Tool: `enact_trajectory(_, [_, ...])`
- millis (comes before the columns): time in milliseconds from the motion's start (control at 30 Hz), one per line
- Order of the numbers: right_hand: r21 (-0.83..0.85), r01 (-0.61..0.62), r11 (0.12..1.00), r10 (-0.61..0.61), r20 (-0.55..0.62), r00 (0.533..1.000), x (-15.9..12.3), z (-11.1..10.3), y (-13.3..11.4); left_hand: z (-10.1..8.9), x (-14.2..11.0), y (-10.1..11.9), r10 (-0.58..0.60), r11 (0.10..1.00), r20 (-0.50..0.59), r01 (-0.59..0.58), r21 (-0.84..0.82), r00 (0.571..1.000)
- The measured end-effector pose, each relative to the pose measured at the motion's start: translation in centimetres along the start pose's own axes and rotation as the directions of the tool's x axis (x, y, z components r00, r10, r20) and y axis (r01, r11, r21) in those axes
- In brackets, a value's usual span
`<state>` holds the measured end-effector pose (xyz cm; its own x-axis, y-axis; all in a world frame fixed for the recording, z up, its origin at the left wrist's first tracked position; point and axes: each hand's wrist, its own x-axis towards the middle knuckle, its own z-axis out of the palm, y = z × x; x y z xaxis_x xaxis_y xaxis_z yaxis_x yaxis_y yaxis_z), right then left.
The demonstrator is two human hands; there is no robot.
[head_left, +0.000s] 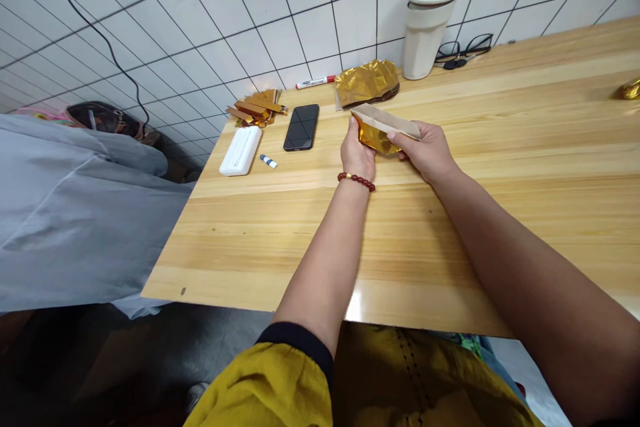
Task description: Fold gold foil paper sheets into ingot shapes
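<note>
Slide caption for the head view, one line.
Left hand and right hand hold a gold foil piece at a wooden table, near a gold stack and a phone.

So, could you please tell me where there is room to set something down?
The table has broad bare patches: front left, bordered by the white case, the left forearm and the near edge; and right, between the right hand, the glasses and the gold piece at the right edge. The back left is crowded with strips, phone, marker and gold stack.
</note>
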<state>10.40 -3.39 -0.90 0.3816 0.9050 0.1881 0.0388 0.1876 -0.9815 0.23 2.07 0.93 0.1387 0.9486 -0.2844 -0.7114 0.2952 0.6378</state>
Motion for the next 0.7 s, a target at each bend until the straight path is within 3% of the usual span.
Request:
enact_trajectory(367, [-0.050, 0.047, 0.998, -0.047, 0.005, 0.999, 0.13, -0.15, 0.36, -0.14, 0.18, -0.15, 0.007, 1.000, -0.012, -0.007, 0.004, 1.000])
enact_trajectory(700, [0.003, -0.039, 0.999, 0.039, 0.007, 0.999, -0.11, 0.04, -0.54, -0.01, -0.04, -0.11, -0.006, 0.999, -0.021, 0.005, -0.047, 1.000])
